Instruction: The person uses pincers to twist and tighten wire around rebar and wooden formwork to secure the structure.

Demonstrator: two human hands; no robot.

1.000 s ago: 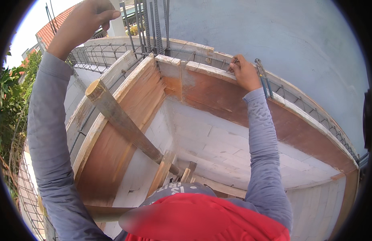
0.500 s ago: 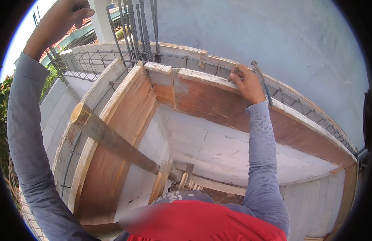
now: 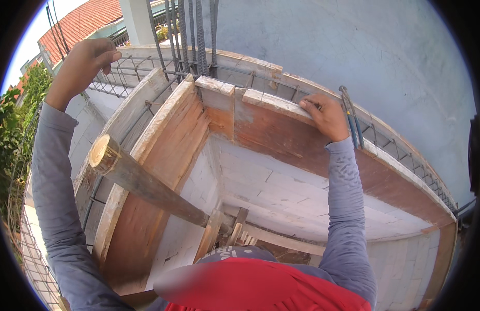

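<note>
My left hand (image 3: 85,66) is raised at the upper left beside the rebar cage, its fingers curled and thumb bent in; what they hold, if anything, is hidden. My right hand (image 3: 325,116) rests at the top edge of a long formwork board (image 3: 281,132), fingers closed close against the rim; anything between them is too small to make out. Just right of it, a pair of pincers (image 3: 354,120) with blue handles leans across the board's edge. Behind that board runs a steel rebar cage (image 3: 385,135), lying between it and a second board.
A round wooden pole (image 3: 146,179) slants up beside the left formwork panel (image 3: 141,207). Vertical rebars (image 3: 193,36) rise at the corner. A grey wall (image 3: 323,41) stands behind. White block walls (image 3: 281,181) lie below; leafy plants (image 3: 17,114) grow at far left.
My left hand has come down in the view from the top edge. My right hand stays at the board's rim, its fingers curled closer. The pincers' handles now show spread apart.
</note>
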